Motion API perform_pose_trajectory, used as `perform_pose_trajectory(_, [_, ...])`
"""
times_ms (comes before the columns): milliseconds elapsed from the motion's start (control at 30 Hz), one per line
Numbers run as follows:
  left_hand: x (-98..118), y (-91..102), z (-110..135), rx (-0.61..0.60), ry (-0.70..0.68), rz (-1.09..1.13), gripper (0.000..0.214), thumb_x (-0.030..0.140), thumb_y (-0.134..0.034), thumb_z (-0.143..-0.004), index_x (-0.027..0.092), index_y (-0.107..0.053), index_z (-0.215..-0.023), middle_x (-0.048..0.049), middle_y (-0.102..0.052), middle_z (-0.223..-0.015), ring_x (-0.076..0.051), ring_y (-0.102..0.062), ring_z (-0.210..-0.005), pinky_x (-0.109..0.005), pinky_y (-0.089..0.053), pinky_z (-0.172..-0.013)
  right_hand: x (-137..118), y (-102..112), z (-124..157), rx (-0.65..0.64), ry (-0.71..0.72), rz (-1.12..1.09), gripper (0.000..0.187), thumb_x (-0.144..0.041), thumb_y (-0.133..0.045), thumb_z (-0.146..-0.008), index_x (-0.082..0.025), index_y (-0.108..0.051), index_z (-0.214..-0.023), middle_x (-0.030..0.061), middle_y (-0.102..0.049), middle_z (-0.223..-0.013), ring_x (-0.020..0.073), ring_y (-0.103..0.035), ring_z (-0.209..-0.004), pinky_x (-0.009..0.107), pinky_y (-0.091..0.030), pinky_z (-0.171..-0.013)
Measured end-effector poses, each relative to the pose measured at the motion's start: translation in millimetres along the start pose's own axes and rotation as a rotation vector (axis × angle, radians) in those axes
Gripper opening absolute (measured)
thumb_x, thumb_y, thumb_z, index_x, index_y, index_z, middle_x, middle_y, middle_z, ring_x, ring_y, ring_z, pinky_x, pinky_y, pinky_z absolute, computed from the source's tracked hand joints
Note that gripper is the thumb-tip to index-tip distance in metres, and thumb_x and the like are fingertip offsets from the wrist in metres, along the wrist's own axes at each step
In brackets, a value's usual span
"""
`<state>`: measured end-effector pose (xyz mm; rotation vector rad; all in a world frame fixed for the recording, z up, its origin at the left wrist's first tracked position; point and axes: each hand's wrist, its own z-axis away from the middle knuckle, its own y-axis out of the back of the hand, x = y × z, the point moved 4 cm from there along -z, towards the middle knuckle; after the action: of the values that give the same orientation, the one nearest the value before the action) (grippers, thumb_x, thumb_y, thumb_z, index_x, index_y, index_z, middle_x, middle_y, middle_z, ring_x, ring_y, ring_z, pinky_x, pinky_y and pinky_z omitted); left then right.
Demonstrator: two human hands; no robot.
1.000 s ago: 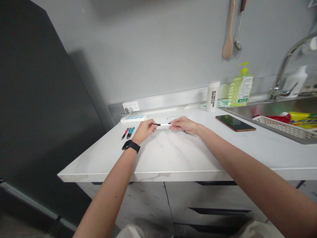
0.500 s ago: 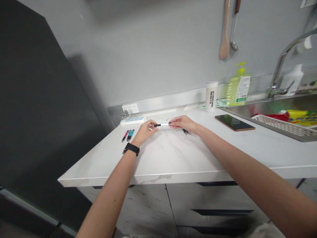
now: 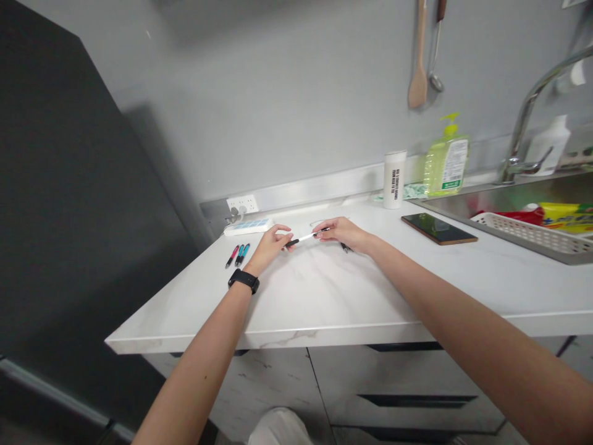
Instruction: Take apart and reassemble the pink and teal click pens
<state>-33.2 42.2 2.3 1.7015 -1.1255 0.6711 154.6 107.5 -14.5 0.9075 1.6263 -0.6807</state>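
Observation:
A white pen with a black grip (image 3: 306, 237) is held above the counter between my two hands. My left hand (image 3: 269, 246), with a black watch (image 3: 244, 279) on its wrist, pinches the black grip end. At the other end, my right hand (image 3: 345, 233) closes its fingers round the pen's barrel. Another dark pen (image 3: 344, 248) lies on the counter below my right hand, partly hidden by it. To the left of my left hand rest a pink pen (image 3: 232, 256) and two blue pens (image 3: 242, 254), side by side.
A power strip (image 3: 249, 227) lies by the wall near a socket (image 3: 243, 204). Towards the right are a phone (image 3: 438, 227), a white canister (image 3: 394, 180), a yellow-green soap bottle (image 3: 447, 162) and the sink (image 3: 445, 209) with a white basket (image 3: 532, 233).
The pen has gone from nearly level to tilted, its black grip end now lower on the left. My left hand's fingers have shifted on it. The camera view has moved slightly.

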Motion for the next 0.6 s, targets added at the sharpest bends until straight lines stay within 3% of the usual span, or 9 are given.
perform_pose_trajectory(167, [0.2,-5.0,2.0,-0.078,-0.014,0.061,0.042,0.031,-0.073,-0.062,0.017,-0.05,-0.093,0.0009,-0.065,-0.068,-0.013,-0.061,-0.064,-0.025,-0.045,-0.064,-0.6,-1.8,1.4,-0.017,0.004,0.014,0.018,-0.004,-0.068,-0.062,-0.015,-0.071,-0.076,0.0018,-0.068,-0.074,0.0087,-0.062,-0.07,0.017,-0.052,-0.071])
perform_pose_trajectory(300, [-4.9,-8.5,3.1,-0.151,0.039,0.029,0.029,0.039,-0.061,-0.074,0.016,-0.051,-0.089,-0.0013,-0.065,-0.067,-0.012,-0.061,-0.058,-0.025,-0.044,-0.058,-0.7,-2.0,1.1,-0.014,0.002,0.022,0.019,-0.003,-0.068,-0.061,-0.015,-0.07,-0.076,0.002,-0.068,-0.075,0.0086,-0.062,-0.069,0.017,-0.052,-0.07])
perform_pose_trajectory(433, [-4.4,-8.4,2.6,-0.142,-0.007,0.045,0.033,0.033,-0.071,-0.065,0.016,-0.052,-0.086,-0.0004,-0.063,-0.07,-0.012,-0.061,-0.064,-0.024,-0.045,-0.061,-2.2,-2.4,1.0,-0.004,0.013,0.027,0.018,-0.006,-0.07,-0.06,-0.015,-0.07,-0.076,0.0019,-0.068,-0.074,0.0082,-0.061,-0.068,0.018,-0.053,-0.069])
perform_pose_trajectory(600, [-7.3,-11.0,5.0,-0.21,0.07,0.064,0.026,0.04,-0.058,-0.077,0.016,-0.051,-0.084,-0.0028,-0.064,-0.069,-0.012,-0.061,-0.057,-0.024,-0.043,-0.056,-6.3,-5.0,3.2,-0.005,0.012,0.061,0.018,-0.005,-0.069,-0.059,-0.015,-0.07,-0.075,0.0026,-0.068,-0.074,0.0101,-0.061,-0.072,0.018,-0.052,-0.068])
